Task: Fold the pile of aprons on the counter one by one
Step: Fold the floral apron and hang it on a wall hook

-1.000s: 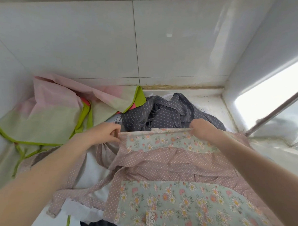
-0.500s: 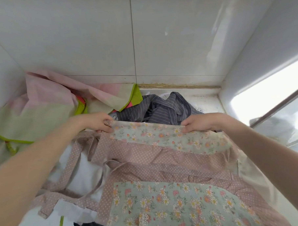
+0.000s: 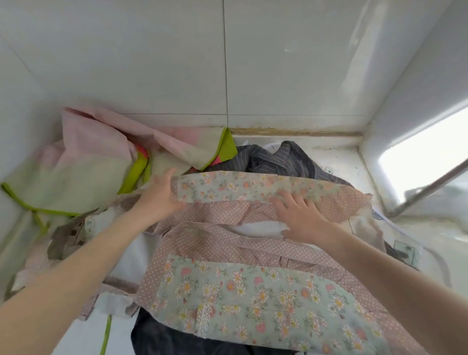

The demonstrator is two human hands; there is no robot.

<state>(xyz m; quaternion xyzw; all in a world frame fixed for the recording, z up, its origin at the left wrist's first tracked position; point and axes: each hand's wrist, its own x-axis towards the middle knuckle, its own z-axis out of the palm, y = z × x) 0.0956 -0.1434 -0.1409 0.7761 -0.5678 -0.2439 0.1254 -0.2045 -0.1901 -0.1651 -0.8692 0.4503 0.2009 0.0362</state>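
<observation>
Left hand (image 3: 160, 195) grips the floral apron (image 3: 248, 284) edge; right hand (image 3: 300, 214) presses flat, fingers spread

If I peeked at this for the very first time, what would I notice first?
First, the flowery mint-green and pink dotted apron spread across the middle, with the left hand holding its far left corner and the right hand lying flat on its far edge. Next, the pale pink and green cloth with a bright lime border heaped at the back left against the white tiled wall. A dark grey striped garment peeks out behind.
</observation>
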